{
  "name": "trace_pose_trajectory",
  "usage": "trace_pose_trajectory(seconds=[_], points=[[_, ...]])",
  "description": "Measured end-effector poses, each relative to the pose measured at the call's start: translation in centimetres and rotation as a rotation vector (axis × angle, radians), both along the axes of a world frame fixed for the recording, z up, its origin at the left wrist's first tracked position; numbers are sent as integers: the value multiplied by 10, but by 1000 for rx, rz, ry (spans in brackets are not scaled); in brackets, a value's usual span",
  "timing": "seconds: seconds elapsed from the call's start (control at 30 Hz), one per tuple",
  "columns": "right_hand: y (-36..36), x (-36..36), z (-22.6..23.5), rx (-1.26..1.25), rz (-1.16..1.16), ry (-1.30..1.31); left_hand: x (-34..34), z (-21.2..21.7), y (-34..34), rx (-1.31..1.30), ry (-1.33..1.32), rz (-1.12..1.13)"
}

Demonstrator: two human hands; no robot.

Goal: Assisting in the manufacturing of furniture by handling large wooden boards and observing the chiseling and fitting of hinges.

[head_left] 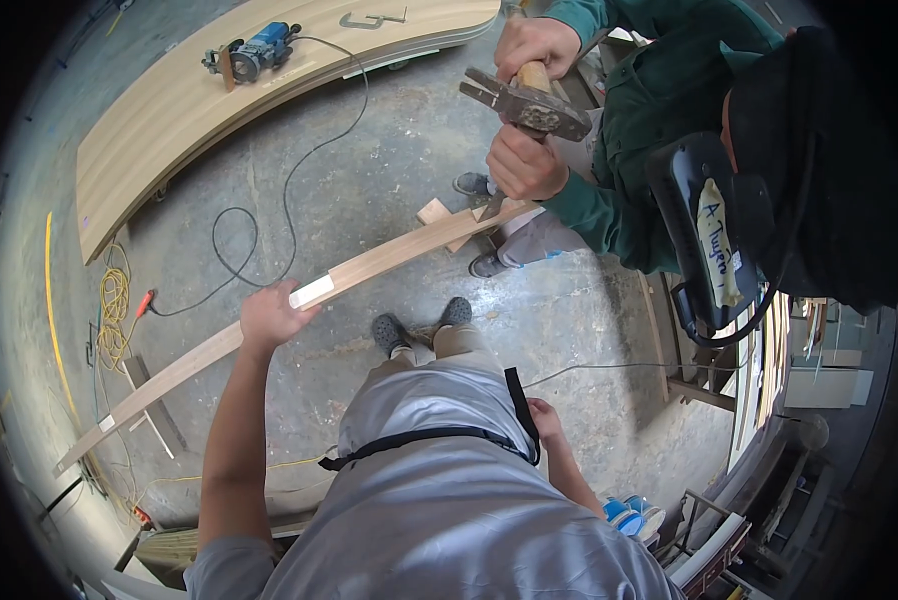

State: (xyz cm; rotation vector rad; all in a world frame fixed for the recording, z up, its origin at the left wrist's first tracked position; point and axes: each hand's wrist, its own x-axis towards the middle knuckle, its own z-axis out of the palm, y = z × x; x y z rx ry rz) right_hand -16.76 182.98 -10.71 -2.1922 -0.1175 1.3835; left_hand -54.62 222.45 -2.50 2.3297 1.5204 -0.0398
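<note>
My left hand (274, 315) is closed around a long, narrow wooden board (399, 248), just beside a white patch on its face. The board slants from the lower left up to a co-worker at the upper right. By my hip hangs my right hand (544, 420), next to a black strap (520, 405); most of its fingers are hidden. One co-worker's hand (539, 45) grips a hammer (534, 105) by its wooden handle. The other (527, 162) holds a chisel (493, 206) upright, its blade at the board's far end, with the hammer head just above.
Wooden blocks (447, 222) lie under the board's far end; a stand (154, 408) is under its left part. A large curved panel (159, 130) carries a blue power tool (259, 52) and a clamp (372, 18). Cords, including a yellow coil (115, 300), cross the floor.
</note>
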Motion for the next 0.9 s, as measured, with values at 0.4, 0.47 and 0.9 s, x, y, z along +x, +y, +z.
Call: trace_pose_trajectory(seconds=[0.4, 0.47, 0.9], points=[[-12, 1, -5, -20, -5, -31, 0, -4, -1, -5, -8, 1], [-16, 0, -8, -14, -16, -35, -1, -5, -1, -2, -9, -4], [-28, -3, -30, 21, -96, 30, -4, -5, -9, 39, 28, -15]])
